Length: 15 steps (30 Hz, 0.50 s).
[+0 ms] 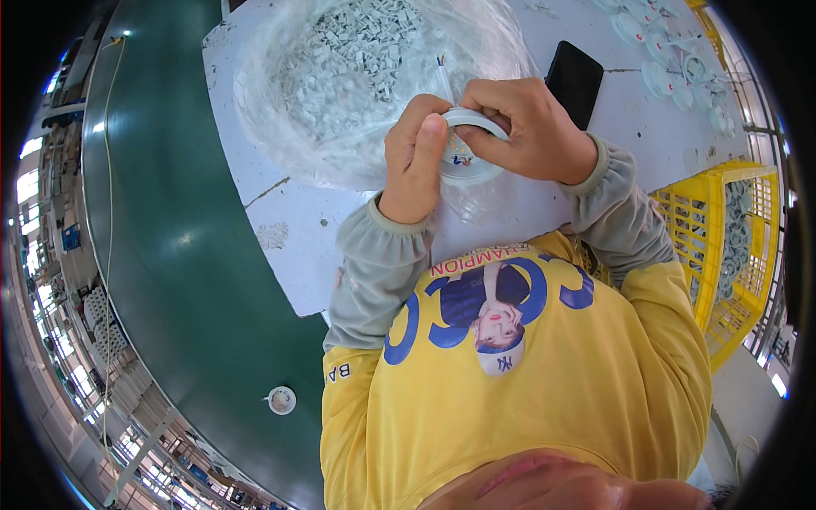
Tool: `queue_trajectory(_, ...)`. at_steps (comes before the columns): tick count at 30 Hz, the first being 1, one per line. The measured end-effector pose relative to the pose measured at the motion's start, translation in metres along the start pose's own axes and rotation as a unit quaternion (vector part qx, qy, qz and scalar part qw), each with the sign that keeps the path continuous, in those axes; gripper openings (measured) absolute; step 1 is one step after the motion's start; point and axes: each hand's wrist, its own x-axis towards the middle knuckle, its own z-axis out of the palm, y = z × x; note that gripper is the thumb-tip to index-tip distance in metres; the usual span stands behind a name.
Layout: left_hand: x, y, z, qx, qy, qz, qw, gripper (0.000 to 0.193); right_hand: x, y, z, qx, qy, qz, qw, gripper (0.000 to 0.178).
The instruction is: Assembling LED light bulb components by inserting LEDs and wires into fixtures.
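The white round housing (469,176) is in the air above the edge of the desk (293,238), between the 2 hands and touching both. The left hand (416,153) is closed around its left rim, with the thumb lying along the near side; its other fingers are mostly hidden. The right hand (529,129) pinches at the upper right, the thumb bent into the opening and the fingers curled over the rim; I cannot tell if this thumb presses something inside.

The housing is round, so it has no long axis, but its white cable (443,83) gives a direction: it points away from the person, towards the plastic bag of small white parts (365,64). The cable stands in the gap between the 2 hands, nearer to the left fingertips. The black phone (575,83) lies beyond the right hand, just beside it.
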Motion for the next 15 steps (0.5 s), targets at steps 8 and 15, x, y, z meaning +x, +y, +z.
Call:
queue_trajectory(8,-0.002,-0.005,0.006,0.044,0.046,0.021,0.998,0.032,0.002,0.007,-0.003,0.022,-0.046,0.027,0.998,0.014)
queue_trajectory(15,-0.003,-0.001,0.009,0.026,0.047,0.029,0.998,0.033,0.008,0.001,-0.014,0.052,-0.092,0.03,0.994,0.014)
